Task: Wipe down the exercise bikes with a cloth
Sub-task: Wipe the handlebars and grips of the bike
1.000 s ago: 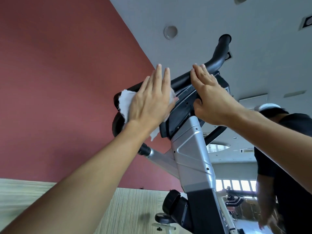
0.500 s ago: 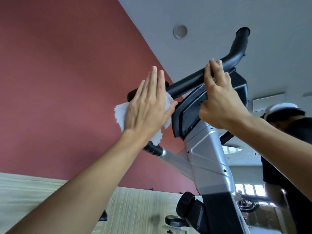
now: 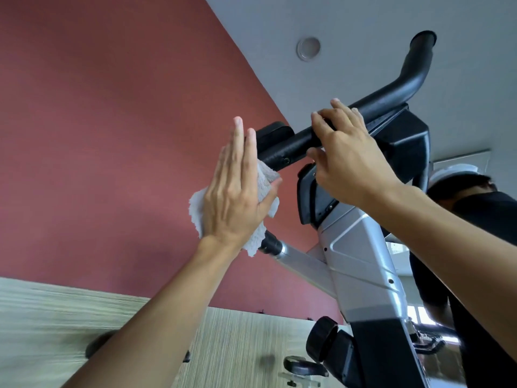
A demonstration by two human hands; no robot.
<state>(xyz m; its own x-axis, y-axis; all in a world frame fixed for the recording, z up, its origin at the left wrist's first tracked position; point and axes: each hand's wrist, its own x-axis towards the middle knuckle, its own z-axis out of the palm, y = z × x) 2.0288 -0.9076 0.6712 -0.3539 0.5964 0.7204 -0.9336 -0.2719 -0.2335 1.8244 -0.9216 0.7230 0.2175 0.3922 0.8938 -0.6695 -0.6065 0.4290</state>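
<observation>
Left hand [image 3: 235,197]: your flat fingers press the cloth [image 3: 263,177], at 7 o'clock from the handlebar [image 3: 293,141].
Right hand [image 3: 349,163]: you grip that handlebar.

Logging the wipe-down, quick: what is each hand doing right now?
Left hand: fingers straight, palm pressing the white cloth.
Right hand: fingers and thumb curled round the black handlebar.

Single head-worn wide-angle view, tilted steeply upward from below, close to the exercise bike's handlebar [image 3: 363,113], ceiling [image 3: 363,29] and red wall [image 3: 112,135] behind
</observation>
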